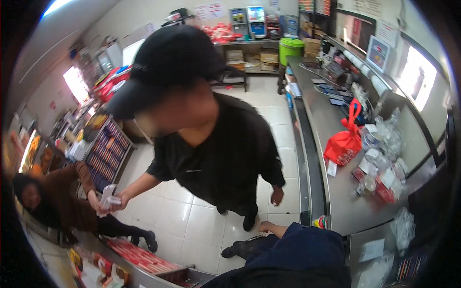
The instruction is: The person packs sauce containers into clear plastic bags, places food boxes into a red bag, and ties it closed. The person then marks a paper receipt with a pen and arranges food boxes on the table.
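My right hand [267, 226] hangs low in front of my navy clothing [299, 248], its fingers curled; whether it holds anything is not clear. My left hand is out of view. Before me stands a person in a black cap and black shirt [223, 151]. Their outstretched hand meets that of a person in brown clothing [66, 194], and pale papers or slips [108, 196] lie between those hands. On the steel counter [345, 201] to the right are a tied red bag [344, 145] and several clear plastic bags [389, 140] with packaged items.
Several phones [333, 94] lie farther along the counter. A green lidded bin [291, 48] and drink dispensers [256, 19] stand at the back. At the lower left, a counter holds red-and-white packets [140, 255]. A rack of dark boxes [110, 151] is at the left, beyond the tiled floor [180, 212].
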Available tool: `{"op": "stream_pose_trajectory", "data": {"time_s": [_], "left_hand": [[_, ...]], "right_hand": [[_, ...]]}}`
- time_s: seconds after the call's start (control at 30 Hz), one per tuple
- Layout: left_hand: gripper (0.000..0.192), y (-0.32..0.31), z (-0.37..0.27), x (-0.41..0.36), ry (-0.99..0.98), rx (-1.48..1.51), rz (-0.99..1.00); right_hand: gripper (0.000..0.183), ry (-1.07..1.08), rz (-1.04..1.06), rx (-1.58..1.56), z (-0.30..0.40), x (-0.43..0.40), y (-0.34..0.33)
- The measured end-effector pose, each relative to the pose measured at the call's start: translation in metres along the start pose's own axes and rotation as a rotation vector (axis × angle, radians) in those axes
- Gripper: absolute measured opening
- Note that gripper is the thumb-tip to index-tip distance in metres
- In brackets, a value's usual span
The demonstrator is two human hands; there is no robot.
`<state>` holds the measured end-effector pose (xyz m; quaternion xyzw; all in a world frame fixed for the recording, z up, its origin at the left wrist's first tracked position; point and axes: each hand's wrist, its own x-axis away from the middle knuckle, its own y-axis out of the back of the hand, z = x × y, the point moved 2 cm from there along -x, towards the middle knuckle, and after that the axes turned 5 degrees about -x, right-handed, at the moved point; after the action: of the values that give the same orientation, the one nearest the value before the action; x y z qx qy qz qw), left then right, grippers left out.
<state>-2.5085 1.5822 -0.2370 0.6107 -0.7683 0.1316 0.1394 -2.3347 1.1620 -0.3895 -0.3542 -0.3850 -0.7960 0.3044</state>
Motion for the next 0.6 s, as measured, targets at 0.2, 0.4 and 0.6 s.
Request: {"op": "stream_pose_trajectory", "data": {"time_s": [0.2, 0.4, 0.6], "left_hand": [[0.045, -0.037, 0.004, -0.004, 0.021, -0.044, 0.099], [0.043, -0.052, 0.009, -0.007, 0.04, -0.07, 0.143], [0.041, -0.047, 0.012, -0.015, 0.039, -0.075, 0.139]], "right_hand": [[0.03, -0.097, -0.019, -0.052, 0.009, 0.035, 0.009], [0.031, -0.139, -0.037, -0.002, -0.012, 0.021, -0.004], [0.033, -0.048, -0.031, 0.09, 0.017, 0.023, -0.012]]}}
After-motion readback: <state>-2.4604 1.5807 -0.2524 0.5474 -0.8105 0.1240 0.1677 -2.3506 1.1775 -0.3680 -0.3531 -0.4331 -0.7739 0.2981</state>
